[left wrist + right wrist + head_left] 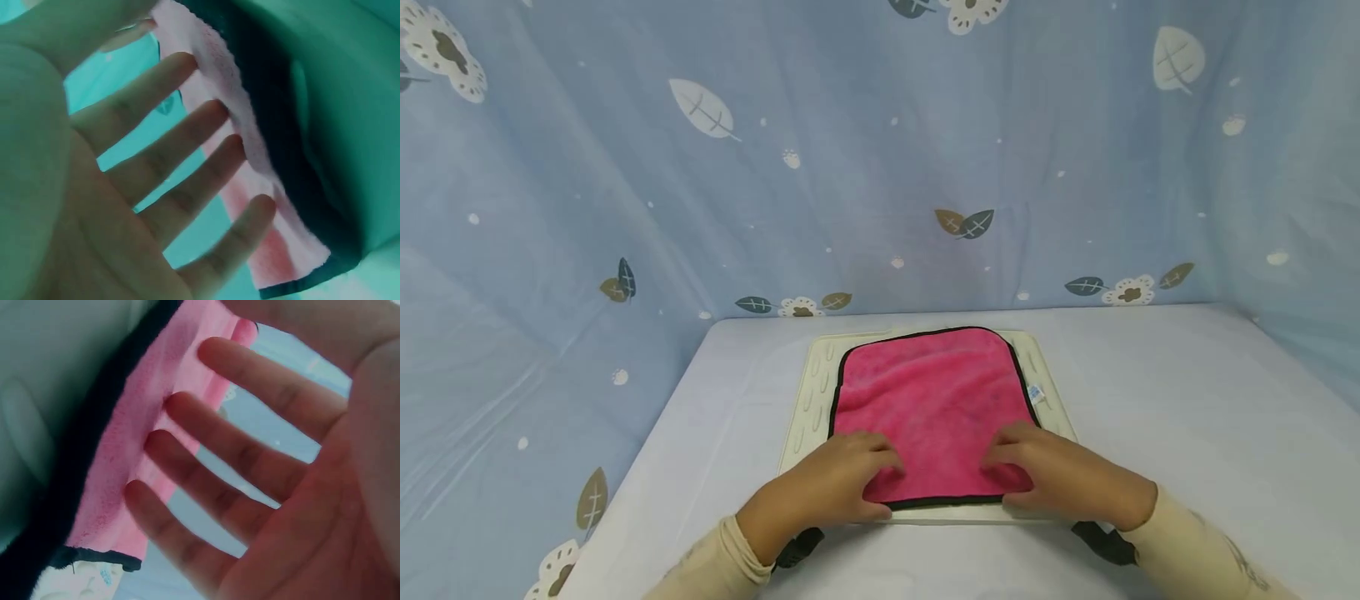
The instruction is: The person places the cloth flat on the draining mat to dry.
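A pink fleecy cloth [932, 400] with a black edge lies spread on a cream board [808, 404] with raised oval marks. At the cloth's near left part is my left hand [838, 479], its fingers over the pink surface and its thumb by the near edge. My right hand [1048, 471] mirrors it at the near right part. The left wrist view shows fingers [181, 131] spread apart, tips at the cloth [215, 59]. Fairly straight fingers [244, 456] also meet the cloth [119, 462] in the right wrist view. Neither hand grips it.
A small white tag [1035, 393] sticks out from the cloth's right side. The board rests on a white-covered table [1172, 400]. Behind and to the left hangs a blue curtain [865, 167] with leaf and flower prints.
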Motion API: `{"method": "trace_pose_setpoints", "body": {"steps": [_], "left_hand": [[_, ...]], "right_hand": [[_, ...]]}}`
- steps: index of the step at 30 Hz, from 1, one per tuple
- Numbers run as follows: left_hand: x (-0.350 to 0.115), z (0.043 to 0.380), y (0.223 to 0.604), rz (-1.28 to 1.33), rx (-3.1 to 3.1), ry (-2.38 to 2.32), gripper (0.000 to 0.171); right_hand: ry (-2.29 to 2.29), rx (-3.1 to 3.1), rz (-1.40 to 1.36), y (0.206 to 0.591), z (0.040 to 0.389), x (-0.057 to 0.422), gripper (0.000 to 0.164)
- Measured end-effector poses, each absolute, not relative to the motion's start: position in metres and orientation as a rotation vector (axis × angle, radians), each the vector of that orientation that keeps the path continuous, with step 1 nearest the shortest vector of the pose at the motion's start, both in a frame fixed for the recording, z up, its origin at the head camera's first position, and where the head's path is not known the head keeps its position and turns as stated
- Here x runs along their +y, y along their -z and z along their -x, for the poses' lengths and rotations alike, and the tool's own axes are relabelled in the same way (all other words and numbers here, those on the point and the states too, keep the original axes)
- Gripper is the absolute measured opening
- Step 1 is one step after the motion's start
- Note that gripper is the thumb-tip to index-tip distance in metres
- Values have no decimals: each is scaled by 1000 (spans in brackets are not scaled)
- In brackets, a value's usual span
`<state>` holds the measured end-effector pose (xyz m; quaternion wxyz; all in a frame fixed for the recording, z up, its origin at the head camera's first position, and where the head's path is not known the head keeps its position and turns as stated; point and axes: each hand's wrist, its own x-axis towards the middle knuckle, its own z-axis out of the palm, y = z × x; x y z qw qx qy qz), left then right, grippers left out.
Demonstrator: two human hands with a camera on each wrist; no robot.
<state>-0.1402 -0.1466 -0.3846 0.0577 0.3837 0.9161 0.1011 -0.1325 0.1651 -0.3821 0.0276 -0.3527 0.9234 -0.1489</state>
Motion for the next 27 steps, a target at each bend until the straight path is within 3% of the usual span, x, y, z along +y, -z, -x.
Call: {"method": "trace_pose_setpoints", "body": {"steps": [6,10,14,20,27], "left_hand": [[-145,137,385,-1150,2778,-263,32],[-145,136,384,-1153,2798,-237,24],[-145,134,385,-1150,2838,-189,21],[-143,132,388,-1139,2869,-134,21],[-139,132,390,-1200,2934,-6,26]], "right_hand": [[398,2903,1060,389,130,167,32],[366,2951,1166,392,133,165,22],[417,2953,1248,392,138,162,23],[436,2881,1173,387,140,165,17],[372,2876,1101,387,135,170,24]]}}
